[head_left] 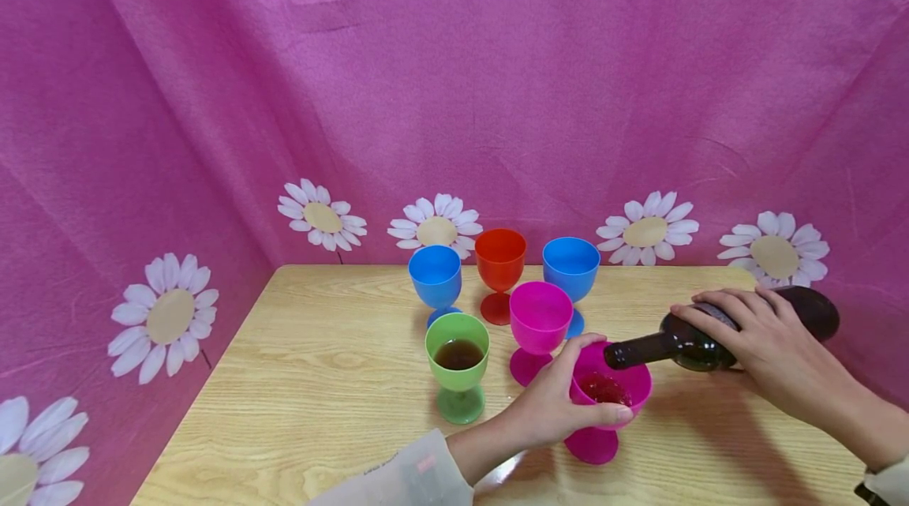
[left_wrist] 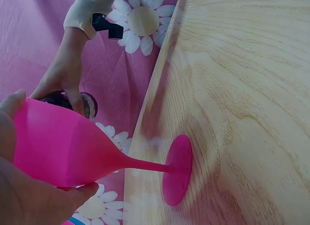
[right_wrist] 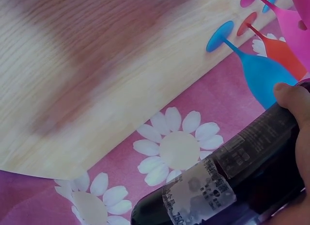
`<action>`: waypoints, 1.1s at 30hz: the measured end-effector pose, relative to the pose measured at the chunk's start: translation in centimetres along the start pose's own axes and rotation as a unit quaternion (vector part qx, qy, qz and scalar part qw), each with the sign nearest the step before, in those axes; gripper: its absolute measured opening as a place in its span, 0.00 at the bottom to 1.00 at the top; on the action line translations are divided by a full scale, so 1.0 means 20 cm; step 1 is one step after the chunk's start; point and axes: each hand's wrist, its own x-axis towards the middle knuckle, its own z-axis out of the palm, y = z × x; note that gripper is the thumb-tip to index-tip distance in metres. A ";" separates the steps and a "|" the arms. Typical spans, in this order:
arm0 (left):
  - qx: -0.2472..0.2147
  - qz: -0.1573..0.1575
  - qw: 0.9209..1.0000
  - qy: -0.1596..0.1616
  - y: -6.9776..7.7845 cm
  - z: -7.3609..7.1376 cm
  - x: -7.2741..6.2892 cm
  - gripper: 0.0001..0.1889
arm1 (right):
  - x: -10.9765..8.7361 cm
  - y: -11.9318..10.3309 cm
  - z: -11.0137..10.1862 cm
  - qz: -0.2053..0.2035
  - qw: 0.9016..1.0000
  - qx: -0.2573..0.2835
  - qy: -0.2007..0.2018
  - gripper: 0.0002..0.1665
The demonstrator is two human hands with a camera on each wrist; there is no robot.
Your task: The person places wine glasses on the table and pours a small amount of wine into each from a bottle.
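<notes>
My left hand (head_left: 550, 409) holds the bowl of a magenta goblet (head_left: 600, 443), thumb on the near side and fingers at the far side. Reddish, bubbly liquid (head_left: 605, 390) lies inside it. In the left wrist view the goblet's round foot (left_wrist: 178, 170) is on the table. My right hand (head_left: 763, 348) grips a dark wine bottle (head_left: 699, 344), tilted nearly flat, its mouth over the goblet's rim. The bottle's label (right_wrist: 198, 193) shows in the right wrist view. Left of my left hand stands a green goblet (head_left: 458, 368) with dark liquid in it.
A second magenta goblet (head_left: 540, 320) stands just behind my left hand. Farther back are a red goblet (head_left: 500, 261) and two blue goblets, one at left (head_left: 435, 277), one at right (head_left: 570, 265). A pink daisy-print cloth (head_left: 525, 95) hangs behind the wooden table (head_left: 305, 380).
</notes>
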 end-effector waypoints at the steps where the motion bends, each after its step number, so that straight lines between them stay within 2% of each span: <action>1: 0.000 -0.001 1.000 0.000 0.00 0.00 0.00 0.39 | 0.00 0.00 0.00 0.003 1.000 0.004 -0.001 0.45; 8: -0.001 -0.005 1.000 0.002 0.00 0.00 0.00 0.40 | -0.02 -0.02 0.02 0.019 0.999 0.029 -0.006 0.49; 19: 0.003 -0.005 1.000 0.004 0.00 0.00 -0.01 0.40 | -0.03 -0.06 0.04 0.042 0.998 0.044 -0.003 0.50; 24: -0.001 0.002 1.000 0.001 -0.01 0.00 -0.01 0.41 | -0.01 -0.10 0.06 0.064 0.995 0.075 0.014 0.50; 29: -0.002 -0.001 1.000 0.004 -0.01 0.00 -0.01 0.41 | 0.02 -0.12 0.08 0.106 0.985 0.131 0.045 0.52; 33: -0.003 -0.011 1.000 0.005 -0.01 0.00 -0.01 0.41 | 0.04 -0.13 0.11 0.138 0.966 0.207 0.067 0.51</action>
